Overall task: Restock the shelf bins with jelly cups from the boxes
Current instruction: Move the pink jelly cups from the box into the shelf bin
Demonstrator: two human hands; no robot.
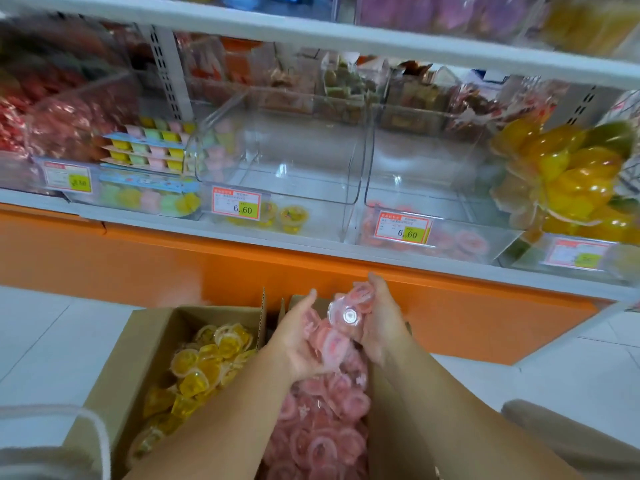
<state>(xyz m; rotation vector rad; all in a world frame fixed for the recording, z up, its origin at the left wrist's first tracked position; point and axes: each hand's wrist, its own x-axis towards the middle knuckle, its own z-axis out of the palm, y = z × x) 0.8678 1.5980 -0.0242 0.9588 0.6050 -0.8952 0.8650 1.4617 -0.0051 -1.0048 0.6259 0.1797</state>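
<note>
- step in hand: scooping. both hands are lifting a handful of pink jelly cups (343, 315) just above the right cardboard box (384, 427), which looks mostly full of the same pink cups.
- left hand (298, 337) cups the load from the left, fingers loosely curved round it; right hand (384, 323) closes in from the right, fingers curled over the top cup. the load is squeezed between the two palms.
- target, i'd judge: the pink bin (485, 237) on the shelf, up and right of the hands, with only a thin layer of pink cups at the bottom.
- yellow bin (349, 188) beside it is also nearly bare; left box of yellow jelly cups (204, 362) is untouched by either hand.
- next move calls for: raise the load over the bin's front lip, keep palms pressed so no cup slips, then open over the bin.
- frame is motion-blurred; cup count unclear.
</note>
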